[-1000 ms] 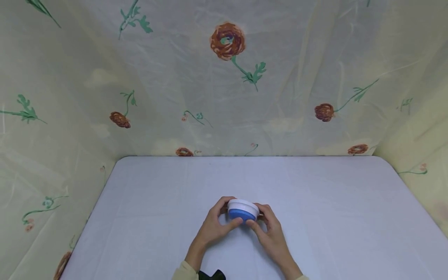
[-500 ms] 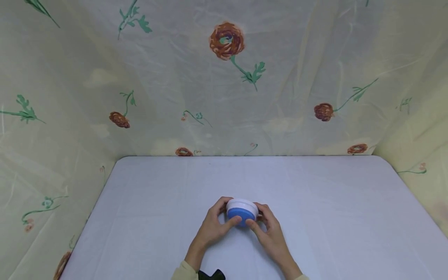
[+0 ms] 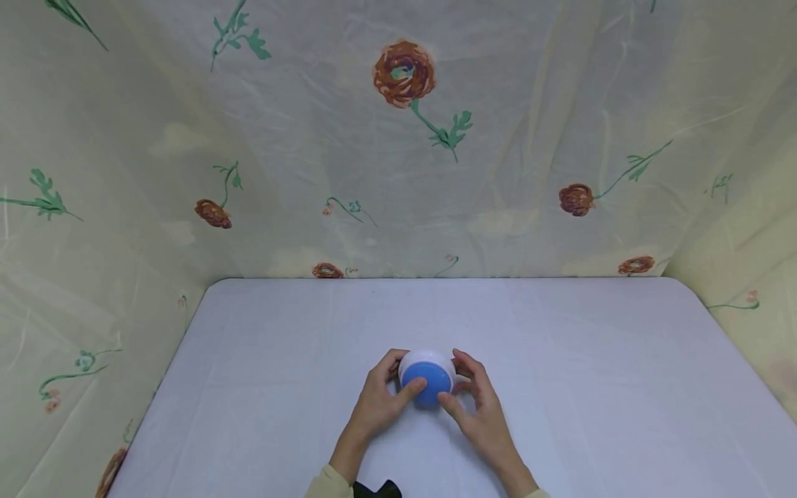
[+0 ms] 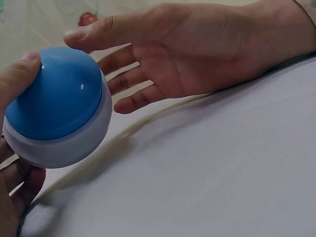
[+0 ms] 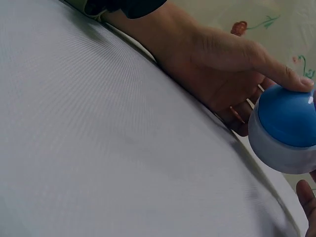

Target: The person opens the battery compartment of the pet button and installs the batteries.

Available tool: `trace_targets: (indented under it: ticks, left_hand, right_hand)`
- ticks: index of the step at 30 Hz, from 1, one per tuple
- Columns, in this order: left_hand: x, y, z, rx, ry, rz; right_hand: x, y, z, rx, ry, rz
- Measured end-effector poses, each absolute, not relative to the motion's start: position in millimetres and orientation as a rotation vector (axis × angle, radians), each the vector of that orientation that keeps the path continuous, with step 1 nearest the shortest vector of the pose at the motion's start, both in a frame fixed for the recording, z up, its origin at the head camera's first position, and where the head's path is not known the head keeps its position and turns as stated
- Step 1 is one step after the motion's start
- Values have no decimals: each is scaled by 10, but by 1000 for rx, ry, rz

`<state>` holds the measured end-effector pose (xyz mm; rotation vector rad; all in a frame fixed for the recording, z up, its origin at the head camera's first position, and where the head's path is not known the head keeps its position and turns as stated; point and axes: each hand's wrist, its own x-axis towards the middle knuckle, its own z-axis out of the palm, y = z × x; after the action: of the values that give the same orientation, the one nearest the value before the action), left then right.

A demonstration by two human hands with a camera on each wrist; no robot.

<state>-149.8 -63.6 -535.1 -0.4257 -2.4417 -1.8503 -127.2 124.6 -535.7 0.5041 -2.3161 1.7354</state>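
A round white object with a smooth, domed blue face (image 3: 427, 382) is held low over the middle of the front half of the table. My left hand (image 3: 376, 401) grips it from the left, its thumb pressed on the blue face and its fingers around the white rim. In the left wrist view, the blue dome (image 4: 59, 94) is tilted upward. Beside its right edge is my right hand (image 3: 482, 408), with thumb and fingers spread and relaxed. Its thumb stands off the blue face; whether a fingertip touches the rim, I cannot tell.
A white-covered table (image 3: 280, 346) with rounded far corners spreads around the hands. Behind it and at both sides hangs a pale curtain (image 3: 299, 138) printed with flowers. A black item (image 3: 378, 490) shows at the bottom edge beside the left sleeve.
The round object has tipped, bringing more of its blue face into view, and has shifted slightly left. My right thumb and fingers have eased off it, while my left hand keeps its grip.
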Motion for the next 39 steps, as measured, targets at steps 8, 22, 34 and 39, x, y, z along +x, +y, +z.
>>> trace_targets:
  ticks: [8,22,34,39]
  left_hand:
    - [-1403,-632,-5037,-342,-2497,-1882]
    - [-1386,-640,-4959,-331,-2502,-1884]
    - [-1521,-637,-5356,-303,-2521,-1858]
    - [-1501,-643,-5347,-360,-2537,-1792]
  right_hand:
    - [-1269,1207,-5341,722,-2309,1442]
    - [-1267,1196,-5378,690,-2432,1406]
    - [-1252,1188,-5363,631,-2442,1322]
    - [-1251,1188,-5362,564,-2453,1369]
